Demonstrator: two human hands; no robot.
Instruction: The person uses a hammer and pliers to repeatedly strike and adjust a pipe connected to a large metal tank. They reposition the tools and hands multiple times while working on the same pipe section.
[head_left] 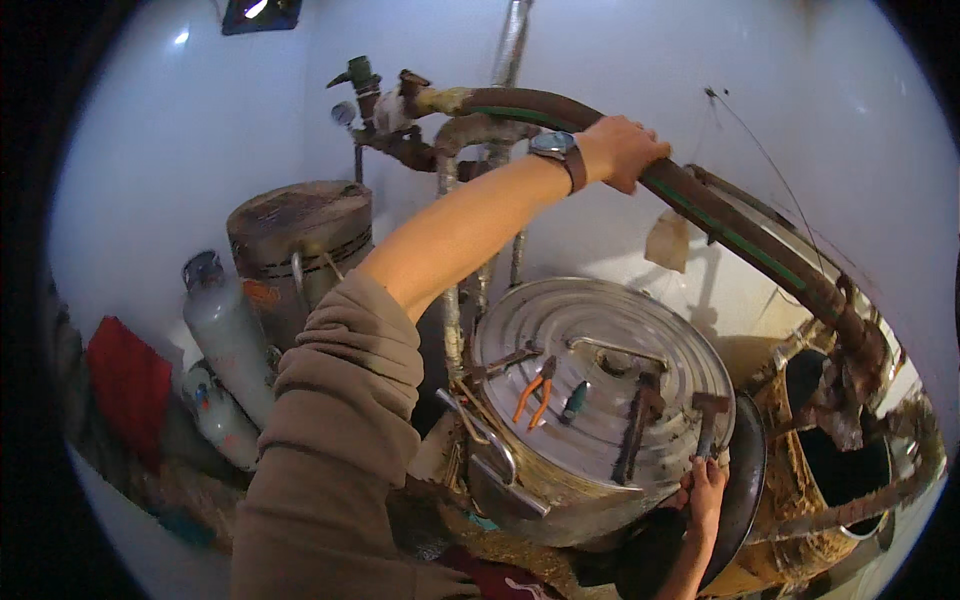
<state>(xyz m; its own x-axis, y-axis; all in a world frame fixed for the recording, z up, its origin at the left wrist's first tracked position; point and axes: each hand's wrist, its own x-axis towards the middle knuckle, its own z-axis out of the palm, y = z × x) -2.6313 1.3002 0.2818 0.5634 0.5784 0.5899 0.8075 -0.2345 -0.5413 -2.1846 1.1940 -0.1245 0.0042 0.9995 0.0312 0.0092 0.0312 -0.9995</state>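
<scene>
My left hand (pixel 625 152), with a watch on its wrist, is wrapped round a thick brown hose (pixel 735 232) with a green stripe that arches across the upper view. Lower right, my right hand (pixel 703 492) closes on the handle of a hammer (pixel 710 408), whose head rests over the edge of a round metal lid (pixel 610 335). On that lid lie orange-handled pliers (pixel 536 395), a small green-handled tool (pixel 575 402), a rusty wrench (pixel 638 425) and another hammer-like tool (pixel 507 364). The lid covers a large metal pot (pixel 540 475).
Grey gas cylinders (pixel 222 320) and a rusty drum (pixel 300 225) stand at left. A pressure gauge (pixel 343 113) and valves sit on pipes at the back. At right are a cut-open barrel (pixel 800 480) and a dark round pan (pixel 748 470). A red cloth (pixel 130 385) hangs far left.
</scene>
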